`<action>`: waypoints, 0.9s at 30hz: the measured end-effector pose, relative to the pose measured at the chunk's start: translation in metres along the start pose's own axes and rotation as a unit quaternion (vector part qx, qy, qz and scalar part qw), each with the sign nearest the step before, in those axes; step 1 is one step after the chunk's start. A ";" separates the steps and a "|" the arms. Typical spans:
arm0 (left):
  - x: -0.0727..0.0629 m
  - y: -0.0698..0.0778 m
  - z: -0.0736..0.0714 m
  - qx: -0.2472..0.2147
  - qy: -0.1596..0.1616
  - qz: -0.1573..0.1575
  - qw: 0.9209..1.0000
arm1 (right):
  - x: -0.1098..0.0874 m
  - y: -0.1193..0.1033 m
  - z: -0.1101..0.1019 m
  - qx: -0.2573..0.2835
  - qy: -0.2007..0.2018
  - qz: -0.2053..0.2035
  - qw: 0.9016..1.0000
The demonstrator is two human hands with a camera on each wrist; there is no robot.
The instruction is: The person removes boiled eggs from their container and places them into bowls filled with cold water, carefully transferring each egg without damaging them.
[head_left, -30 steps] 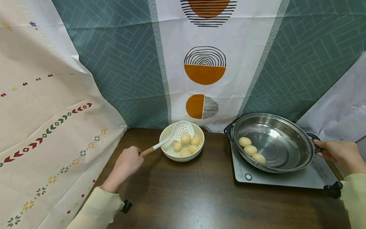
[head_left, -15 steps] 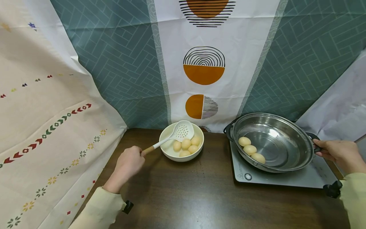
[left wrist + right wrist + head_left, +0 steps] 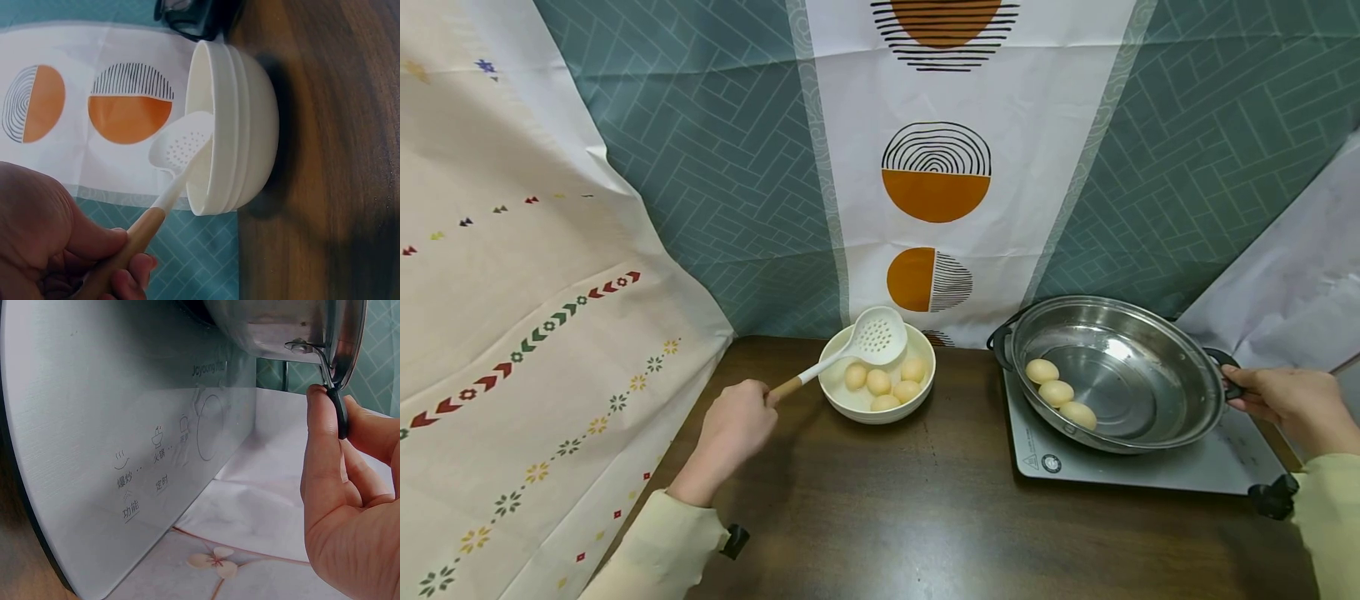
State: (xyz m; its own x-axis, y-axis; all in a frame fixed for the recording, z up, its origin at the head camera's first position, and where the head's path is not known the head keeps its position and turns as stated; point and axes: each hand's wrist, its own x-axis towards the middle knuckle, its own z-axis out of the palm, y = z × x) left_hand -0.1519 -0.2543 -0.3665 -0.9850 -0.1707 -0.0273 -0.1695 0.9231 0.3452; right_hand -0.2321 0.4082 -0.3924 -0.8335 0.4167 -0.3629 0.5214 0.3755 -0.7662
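Note:
My left hand [image 3: 735,423] grips the wooden handle of a white slotted spoon [image 3: 880,335]. The spoon's perforated head carries nothing and hangs over the back of a cream bowl [image 3: 880,417]. Several pale yellow egg-like balls [image 3: 878,382] lie inside that bowl. In the left wrist view the spoon head [image 3: 181,145] slants across the bowl's rim. On the right, my right hand [image 3: 1296,404] pinches the black side handle [image 3: 339,411] of a steel pan [image 3: 1120,392]. Three similar pale balls [image 3: 1056,392] rest in a row against the pan's left wall.
Under the pan is a grey induction cooktop [image 3: 1060,471], its touch symbols showing in the right wrist view. A patterned cloth [image 3: 936,250] hangs behind the brown wooden table [image 3: 925,517]. Another embroidered cloth [image 3: 550,375] drapes along the left side.
The spoon head has tipped out a ball, which now lies with the others in the bowl, and has then risen toward the bowl's back. My right hand and the pan stay put.

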 end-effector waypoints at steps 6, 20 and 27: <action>0.001 -0.002 0.000 -0.022 -0.009 -0.001 1.000 | 0.000 0.000 0.000 -0.003 0.006 0.000 1.000; -0.001 0.022 0.000 -0.130 -0.043 0.028 0.990 | -0.002 -0.002 0.001 -0.006 0.007 0.007 1.000; -0.002 0.049 -0.002 -0.150 -0.045 0.055 0.986 | -0.001 0.000 0.002 -0.010 0.006 0.007 1.000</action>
State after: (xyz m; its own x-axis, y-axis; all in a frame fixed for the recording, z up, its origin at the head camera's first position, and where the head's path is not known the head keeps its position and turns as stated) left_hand -0.1581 -0.2092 -0.3475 -0.9982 -0.0312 -0.0516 -0.0563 0.7880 0.6131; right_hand -0.2320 0.4066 -0.3930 -0.8236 0.4327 -0.3666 0.5369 0.3868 -0.7498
